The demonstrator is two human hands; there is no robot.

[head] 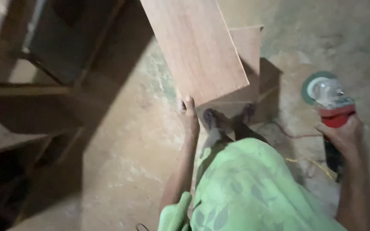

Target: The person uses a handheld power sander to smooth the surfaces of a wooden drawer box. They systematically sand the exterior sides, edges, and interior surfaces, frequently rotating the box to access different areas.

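Observation:
My left hand (pixel 188 112) grips the near lower corner of a long reddish-brown wooden board (pixel 195 47), which slants up and away toward the top of the view. My right hand (pixel 342 136) holds a red and black angle grinder (pixel 331 105) by its body, disc end pointing away, out to the right above the floor. A second board of the same wood (pixel 249 51) lies under the lifted one. My feet in sandals (pixel 228 117) stand at its near end, below my green garment (pixel 253 188).
A dusty concrete floor (pixel 129 149) spreads around me. A dark wooden frame or bench (pixel 56 51) stands at the upper left, with more timber (pixel 5 132) at the left edge. Red and yellow cables (pixel 305 149) trail on the floor by the grinder.

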